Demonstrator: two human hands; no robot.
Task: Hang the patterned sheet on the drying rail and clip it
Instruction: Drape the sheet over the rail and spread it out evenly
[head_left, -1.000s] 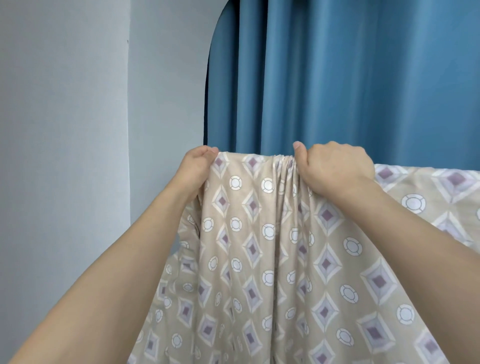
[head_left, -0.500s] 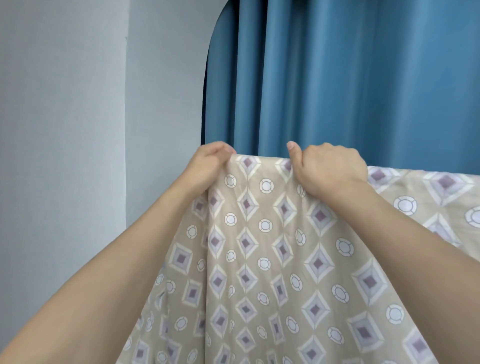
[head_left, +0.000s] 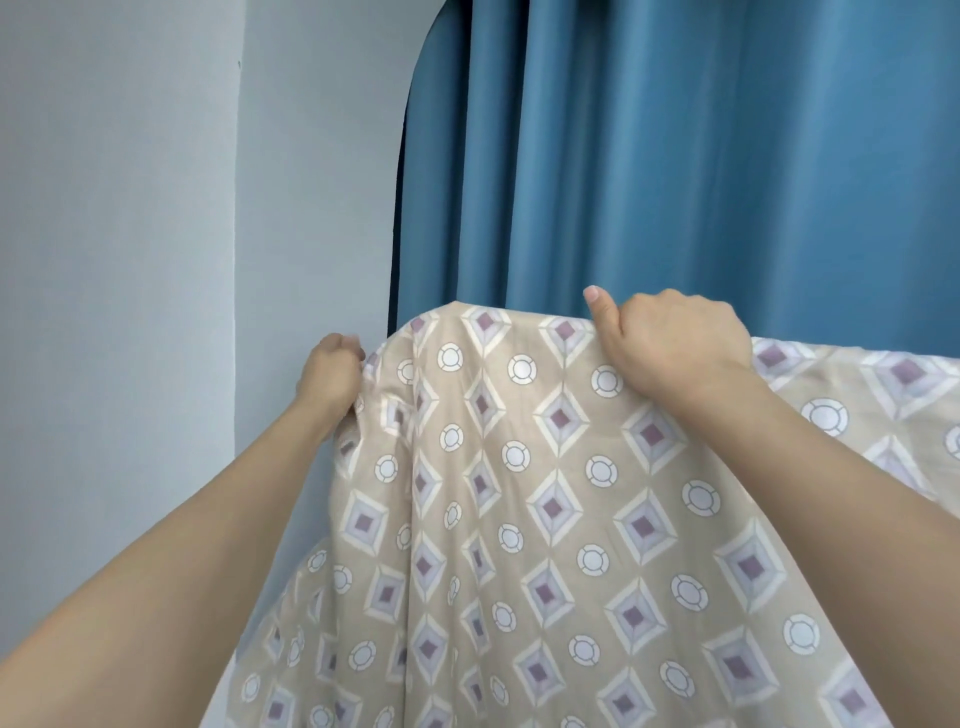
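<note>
The patterned sheet (head_left: 545, 499), beige with purple diamonds and white circles, hangs draped over a high horizontal line that runs off to the right; the rail itself is hidden under the cloth. My left hand (head_left: 330, 376) grips the sheet's left edge, a little below the top fold. My right hand (head_left: 670, 345) grips the top fold near the middle, thumb sticking up. Between my hands the cloth lies fairly smooth. No clip is visible.
A blue curtain (head_left: 675, 156) hangs in folds right behind the sheet. A pale grey wall (head_left: 130, 260) with a vertical corner stands to the left. Both my forearms reach up from the bottom of the view.
My left hand has slid left and down along the sheet's edge, spreading the bunched cloth flatter. My right hand has stayed at the top fold.
</note>
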